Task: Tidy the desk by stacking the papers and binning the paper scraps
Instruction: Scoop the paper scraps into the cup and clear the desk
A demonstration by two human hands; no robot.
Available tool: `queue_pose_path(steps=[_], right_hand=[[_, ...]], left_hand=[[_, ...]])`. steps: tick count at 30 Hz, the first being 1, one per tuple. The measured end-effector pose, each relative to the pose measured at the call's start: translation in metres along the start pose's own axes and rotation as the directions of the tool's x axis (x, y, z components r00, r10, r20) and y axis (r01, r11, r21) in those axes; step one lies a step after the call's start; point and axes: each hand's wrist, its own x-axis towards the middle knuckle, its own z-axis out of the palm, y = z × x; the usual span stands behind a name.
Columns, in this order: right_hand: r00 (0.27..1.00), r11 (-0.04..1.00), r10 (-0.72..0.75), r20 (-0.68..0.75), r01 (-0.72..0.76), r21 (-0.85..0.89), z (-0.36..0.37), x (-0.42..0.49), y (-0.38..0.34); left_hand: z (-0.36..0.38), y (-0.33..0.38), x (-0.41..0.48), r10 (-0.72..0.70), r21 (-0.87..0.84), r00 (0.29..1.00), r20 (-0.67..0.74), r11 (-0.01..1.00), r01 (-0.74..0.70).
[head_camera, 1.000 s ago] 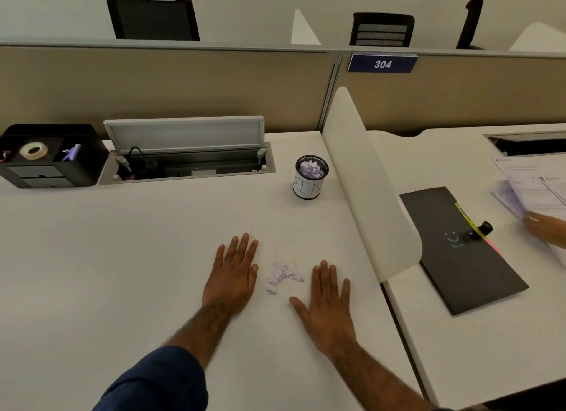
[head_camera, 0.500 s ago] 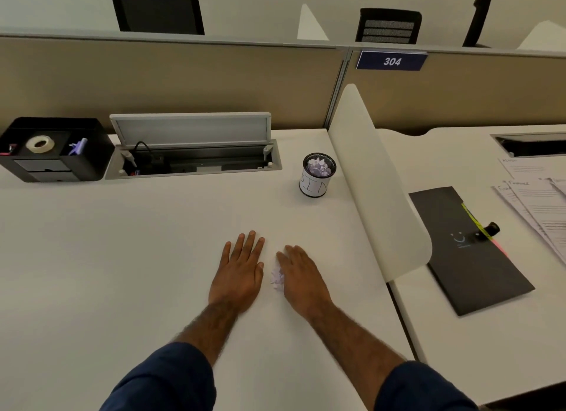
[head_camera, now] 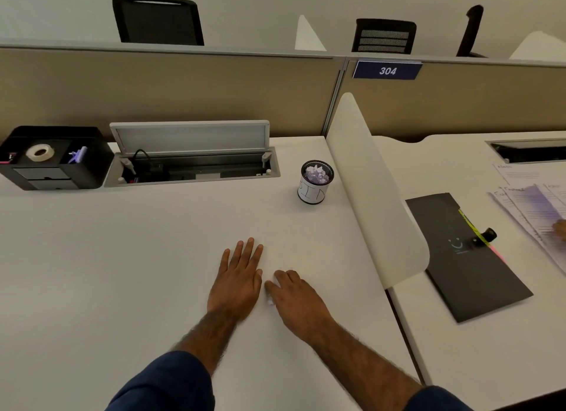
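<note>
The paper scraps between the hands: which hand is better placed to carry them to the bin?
Right, probably. The right hand curls its fingers over the paper scraps, and the bin stands further back on its side. The left hand lies flat on the desk beside them.

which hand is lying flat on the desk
The left hand: its fingers are straight and spread, palm down on the desk. The right hand beside it has its fingers curled over the paper scraps.
</note>
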Motion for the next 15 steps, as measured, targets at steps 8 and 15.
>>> queue_pose_path(steps=[8, 15], right_hand=[[0.999, 1.0, -0.02, 0.032, 0.02, 0.014, -0.009, 0.002, 0.001], [0.995, 0.998, -0.057, -0.077, 0.056, -0.012, 0.004, -0.005, 0.001]], left_hand=[[0.001, -0.001, 0.0, 0.002, -0.002, 1.0, -0.01, 1.0, -0.002], [-0.001, 0.001, 0.001, -0.008, 0.018, 1.0, 0.007, 1.0, 0.008]])
